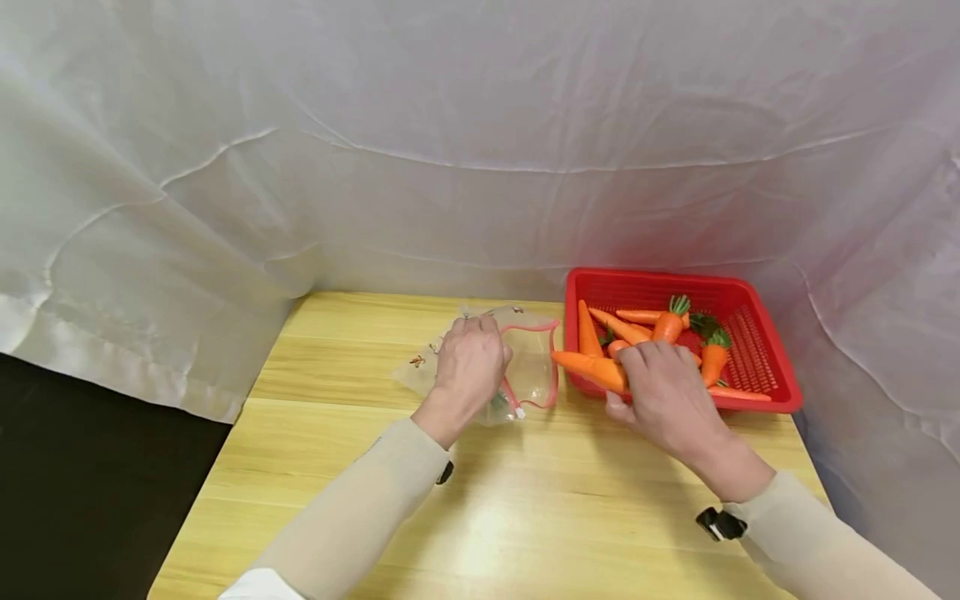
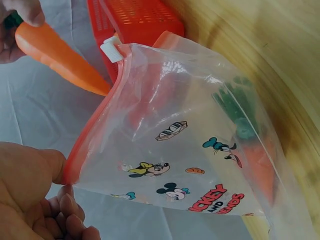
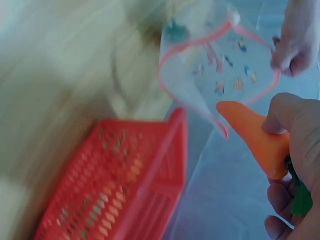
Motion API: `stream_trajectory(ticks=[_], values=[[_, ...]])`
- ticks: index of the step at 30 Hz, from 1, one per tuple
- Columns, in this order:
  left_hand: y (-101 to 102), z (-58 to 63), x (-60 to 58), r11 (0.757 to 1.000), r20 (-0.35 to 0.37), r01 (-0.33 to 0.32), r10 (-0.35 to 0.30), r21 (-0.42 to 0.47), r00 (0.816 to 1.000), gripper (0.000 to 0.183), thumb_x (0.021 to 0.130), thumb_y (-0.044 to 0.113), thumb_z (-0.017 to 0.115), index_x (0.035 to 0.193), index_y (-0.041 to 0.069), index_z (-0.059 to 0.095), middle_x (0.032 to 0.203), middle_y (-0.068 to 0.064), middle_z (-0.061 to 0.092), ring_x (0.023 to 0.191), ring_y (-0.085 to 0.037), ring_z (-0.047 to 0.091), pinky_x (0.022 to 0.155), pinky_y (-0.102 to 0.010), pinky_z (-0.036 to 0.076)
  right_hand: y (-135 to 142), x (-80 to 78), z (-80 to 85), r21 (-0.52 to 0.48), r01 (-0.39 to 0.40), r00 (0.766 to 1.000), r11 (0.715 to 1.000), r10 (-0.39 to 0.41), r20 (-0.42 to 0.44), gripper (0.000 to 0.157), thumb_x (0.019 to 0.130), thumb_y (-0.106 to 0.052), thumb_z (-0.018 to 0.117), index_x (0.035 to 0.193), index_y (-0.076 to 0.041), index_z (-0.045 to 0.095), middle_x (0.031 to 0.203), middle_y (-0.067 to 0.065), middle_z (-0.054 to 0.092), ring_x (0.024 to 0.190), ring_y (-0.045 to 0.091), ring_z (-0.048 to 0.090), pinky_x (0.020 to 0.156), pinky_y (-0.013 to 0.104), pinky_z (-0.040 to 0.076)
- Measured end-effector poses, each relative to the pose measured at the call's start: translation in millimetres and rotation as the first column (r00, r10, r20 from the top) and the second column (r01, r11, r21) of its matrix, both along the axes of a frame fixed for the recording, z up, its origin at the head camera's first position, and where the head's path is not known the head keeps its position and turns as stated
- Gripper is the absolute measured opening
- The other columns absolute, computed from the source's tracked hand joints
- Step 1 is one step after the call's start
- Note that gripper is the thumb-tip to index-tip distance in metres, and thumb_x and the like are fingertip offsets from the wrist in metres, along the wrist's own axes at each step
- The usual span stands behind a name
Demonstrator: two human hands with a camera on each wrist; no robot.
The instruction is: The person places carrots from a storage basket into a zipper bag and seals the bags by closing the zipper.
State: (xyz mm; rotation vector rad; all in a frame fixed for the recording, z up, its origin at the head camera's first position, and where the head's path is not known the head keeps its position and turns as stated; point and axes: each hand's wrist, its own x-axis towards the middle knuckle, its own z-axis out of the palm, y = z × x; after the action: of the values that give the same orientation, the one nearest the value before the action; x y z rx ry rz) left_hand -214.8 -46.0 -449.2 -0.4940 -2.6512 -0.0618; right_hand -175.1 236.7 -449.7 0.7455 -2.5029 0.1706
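Note:
My left hand (image 1: 471, 362) pinches the red-edged mouth of a clear zip bag (image 2: 150, 130) printed with cartoon figures. The bag's mouth gapes toward the right, and a white slider (image 2: 111, 50) sits at one end of the zip. Inside the bag lies a carrot with a green top (image 2: 255, 165). My right hand (image 1: 667, 404) grips another carrot (image 3: 252, 135) near its green end. Its tip points at the bag's opening, right by the red edge. Several more carrots (image 1: 588, 329) lie in the red basket (image 1: 780, 367), behind and under the right hand.
The basket stands at the back right of the wooden table (image 1: 337, 467), close to the bag. A pale grey curtain (image 1: 450, 208) hangs behind the table and along both sides. A dark area (image 1: 90, 483) lies beyond the table's left edge.

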Motion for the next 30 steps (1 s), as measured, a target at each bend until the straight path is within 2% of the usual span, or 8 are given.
stream_trajectory(ticks=[6,11,16,21,24,26,27,30], values=[[-6.8,3.4,-1.2,1.000,-0.018,-0.011,0.011,-0.029,1.000,0.017,0.094,0.018,0.066,0.085,0.005,0.063,0.068,-0.002,0.058,0.064,-0.019,0.055,0.071,-0.031,0.047,-28.0,-11.0,-18.7,-0.044,-0.022,1.000,0.999,0.022,0.005,0.035,0.078,-0.027,0.079,0.088,-0.006,0.053,0.077,0.009,0.052,0.073,0.033,0.054,0.066,0.048,0.043],[-10.3,8.5,0.2,1.000,-0.010,-0.016,0.016,-0.005,1.000,0.017,0.093,0.016,0.065,0.080,0.006,0.060,0.065,-0.002,0.053,0.061,-0.018,0.051,0.069,-0.031,0.045,-50.6,-27.2,-32.8,-0.076,0.017,1.000,0.997,-0.016,0.019,0.037,0.079,-0.023,0.084,0.089,-0.005,0.053,0.076,0.011,0.054,0.070,0.035,0.054,0.069,0.048,0.048],[-8.1,14.9,9.7,1.000,0.050,-0.011,0.010,0.011,0.999,0.018,0.094,0.017,0.065,0.081,0.006,0.061,0.067,-0.003,0.056,0.063,-0.019,0.054,0.070,-0.031,0.046,-72.7,-40.6,-44.8,-0.063,0.044,0.997,0.997,-0.041,0.062,0.039,0.083,-0.024,0.085,0.102,-0.002,0.058,0.081,0.014,0.058,0.075,0.037,0.054,0.068,0.048,0.045],[-2.5,18.5,22.4,0.999,0.049,0.020,-0.021,0.034,0.999,0.020,0.092,0.016,0.068,0.075,0.009,0.060,0.065,-0.001,0.056,0.060,-0.019,0.056,0.065,-0.031,0.047,-89.9,-54.1,-59.4,-0.018,-0.040,0.996,0.999,0.041,0.082,0.037,0.087,-0.027,0.086,0.104,-0.006,0.061,0.088,0.010,0.067,0.087,0.034,0.058,0.074,0.045,0.043],[0.0,18.9,24.8,0.995,0.097,0.013,-0.023,0.094,0.995,0.023,0.094,0.015,0.068,0.073,0.008,0.060,0.065,-0.002,0.055,0.060,-0.019,0.056,0.062,-0.031,0.048,-98.8,-60.7,-67.9,0.042,-0.098,0.992,0.994,0.095,0.080,0.033,0.087,-0.031,0.086,0.106,-0.010,0.069,0.099,0.007,0.070,0.095,0.032,0.057,0.076,0.044,0.042],[0.4,18.8,24.3,0.993,0.156,-0.009,-0.010,0.121,0.988,0.023,0.096,0.016,0.067,0.076,0.007,0.063,0.067,-0.003,0.057,0.062,-0.020,0.057,0.063,-0.032,0.050,-104.2,-63.8,-72.4,0.079,-0.115,0.990,0.990,0.109,0.086,0.031,0.088,-0.032,0.085,0.109,-0.014,0.072,0.104,0.007,0.067,0.097,0.031,0.056,0.077,0.043,0.043],[0.4,18.7,23.4,0.986,0.191,-0.032,0.000,0.163,0.982,0.021,0.098,0.018,0.067,0.082,0.004,0.066,0.069,-0.004,0.058,0.064,-0.021,0.058,0.064,-0.032,0.051,-106.3,-65.1,-74.3,0.089,-0.122,0.989,0.989,0.113,0.096,0.031,0.088,-0.032,0.085,0.110,-0.015,0.073,0.105,0.008,0.066,0.098,0.032,0.056,0.078,0.044,0.043],[-2.9,18.4,19.8,0.979,0.257,-0.071,0.019,0.193,0.966,0.020,0.099,0.019,0.064,0.091,0.002,0.071,0.075,-0.006,0.063,0.068,-0.023,0.059,0.065,-0.033,0.052,-109.2,-66.6,-76.6,0.097,-0.124,0.984,0.988,0.109,0.140,0.035,0.089,-0.033,0.084,0.116,-0.016,0.073,0.109,0.008,0.063,0.100,0.032,0.054,0.081,0.045,0.044]])
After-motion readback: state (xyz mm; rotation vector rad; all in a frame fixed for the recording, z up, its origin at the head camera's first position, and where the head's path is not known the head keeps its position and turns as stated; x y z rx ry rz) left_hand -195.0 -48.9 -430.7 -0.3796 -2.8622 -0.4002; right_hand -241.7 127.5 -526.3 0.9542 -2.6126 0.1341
